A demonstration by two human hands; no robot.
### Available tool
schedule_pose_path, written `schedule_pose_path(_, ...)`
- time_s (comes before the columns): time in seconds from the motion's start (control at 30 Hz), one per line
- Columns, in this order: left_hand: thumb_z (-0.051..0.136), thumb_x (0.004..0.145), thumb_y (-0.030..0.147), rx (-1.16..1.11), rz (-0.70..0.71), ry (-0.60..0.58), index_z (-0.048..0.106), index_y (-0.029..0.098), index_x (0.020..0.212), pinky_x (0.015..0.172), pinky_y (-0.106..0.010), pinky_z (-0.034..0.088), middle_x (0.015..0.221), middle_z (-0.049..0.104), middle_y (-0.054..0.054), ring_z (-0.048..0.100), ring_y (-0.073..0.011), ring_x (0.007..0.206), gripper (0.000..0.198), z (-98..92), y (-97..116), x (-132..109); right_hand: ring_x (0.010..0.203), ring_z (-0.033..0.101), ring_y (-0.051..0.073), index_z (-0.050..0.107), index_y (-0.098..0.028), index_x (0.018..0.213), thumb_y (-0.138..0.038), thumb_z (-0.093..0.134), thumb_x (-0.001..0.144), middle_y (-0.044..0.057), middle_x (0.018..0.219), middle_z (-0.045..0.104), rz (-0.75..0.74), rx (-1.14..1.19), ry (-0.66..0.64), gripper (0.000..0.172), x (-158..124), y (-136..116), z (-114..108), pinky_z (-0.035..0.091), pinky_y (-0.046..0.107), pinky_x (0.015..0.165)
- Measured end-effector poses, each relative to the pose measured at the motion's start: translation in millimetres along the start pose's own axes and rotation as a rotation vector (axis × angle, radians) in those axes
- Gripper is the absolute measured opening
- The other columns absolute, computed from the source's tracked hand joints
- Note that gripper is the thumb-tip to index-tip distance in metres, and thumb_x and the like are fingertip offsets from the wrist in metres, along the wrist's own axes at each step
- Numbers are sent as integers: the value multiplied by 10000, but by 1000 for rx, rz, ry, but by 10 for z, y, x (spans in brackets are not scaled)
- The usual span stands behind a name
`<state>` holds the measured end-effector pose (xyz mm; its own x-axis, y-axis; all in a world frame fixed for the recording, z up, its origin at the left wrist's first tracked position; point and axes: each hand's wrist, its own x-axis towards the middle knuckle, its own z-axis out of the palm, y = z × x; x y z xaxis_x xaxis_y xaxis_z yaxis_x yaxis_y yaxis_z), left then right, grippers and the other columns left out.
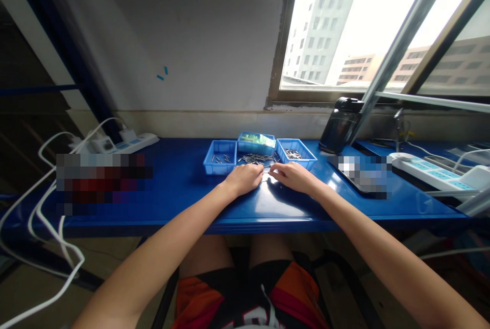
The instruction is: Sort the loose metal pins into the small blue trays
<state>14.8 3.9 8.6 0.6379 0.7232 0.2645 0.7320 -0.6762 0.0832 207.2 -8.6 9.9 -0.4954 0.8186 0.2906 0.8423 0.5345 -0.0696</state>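
Observation:
My left hand (247, 177) is closed, resting low over the blue table, its fingertips pinched near the middle. Facing it, my right hand (293, 175) is also closed in a pinch. A small thin metal piece (267, 167) shows in the narrow gap between the fingertips; the fingers hide most of it. Just beyond both hands lies a loose pile of thin metal pieces (257, 158). The left blue bin (220, 168) has a few such pieces inside, and the right blue bin (304, 162) holds many. Behind the pile, another blue bin (256, 136) contains green-and-clear plastic packaging.
A black bottle (339, 124) stands at the back right, beside a slanted metal post. Nearer is a dark phone-like slab (358, 178), partly blurred. White power strips (432, 171) and cables lie at both sides. The table's front edge (268, 224) runs below my forearms.

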Motion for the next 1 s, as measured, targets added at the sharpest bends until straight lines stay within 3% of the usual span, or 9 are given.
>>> schedule_pose_path(0.37, 341, 893, 314, -27, 8, 63, 567, 192, 932, 695, -259, 470, 927, 640, -56, 616, -191, 832, 259, -33, 22, -7, 574, 556, 129, 619, -192, 922, -247, 389, 866, 25, 646, 633, -12, 0, -38, 243, -1, 6, 5, 312, 213, 555)
schedule_pose_path(0.6, 388, 876, 306, -89, 88, 77, 547, 237, 1048, 740, -247, 471, 973, 607, -21, 608, -166, 871, 243, -5, 0, 11, 584, 563, 131, 597, -188, 940, -284, 365, 887, 25, 655, 632, -49, 61, 12, 256, -7, 5, 20, 333, 211, 568)
schedule_pose_path(1.0, 482, 785, 228, -126, 118, 95, 533, 193, 915, 698, -232, 461, 915, 611, -23, 601, -152, 799, 143, -44, 43, -13, 527, 504, 106, 600, -187, 981, -304, 391, 880, -2, 591, 579, -54, 119, -3, 260, -1, -8, 19, 314, 199, 544)
